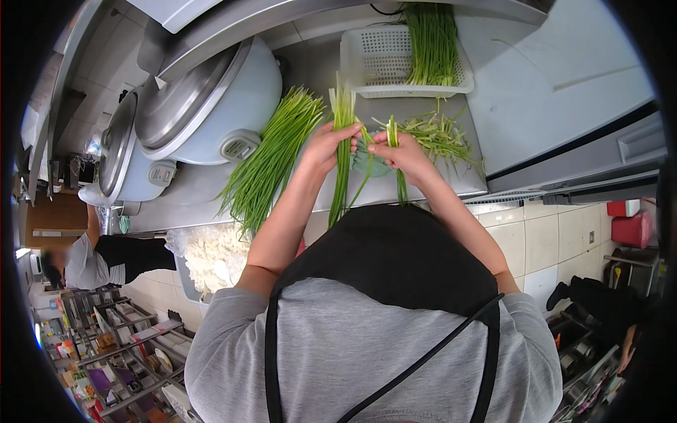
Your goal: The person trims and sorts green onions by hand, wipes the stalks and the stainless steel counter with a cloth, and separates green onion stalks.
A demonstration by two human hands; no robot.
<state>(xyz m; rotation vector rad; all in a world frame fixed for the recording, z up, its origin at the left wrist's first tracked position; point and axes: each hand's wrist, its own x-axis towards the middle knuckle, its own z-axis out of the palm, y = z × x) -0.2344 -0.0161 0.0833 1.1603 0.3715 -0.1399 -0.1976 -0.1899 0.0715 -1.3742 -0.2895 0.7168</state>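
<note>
My left hand (324,146) is closed around a bunch of garlic chives (341,106), pale stem ends pointing away from me and green leaves hanging toward my apron. My right hand (403,154) grips a smaller bunch of chives (393,127), and its fingers are close to those of my left hand. Beneath the hands lies a grey-green item (374,166), mostly covered. A large pile of chives (276,151) rests on the steel counter (201,195) to the left. On the right are loose yellowish-green trimmings (444,139).
A white perforated basket (370,53) at the back holds more chives (431,46). Two large rice cookers (243,106) stand left; a fridge-like unit (564,84) borders the right. Below the counter is a tub of white food (211,264). One person (106,257) is at left, another (599,310) right.
</note>
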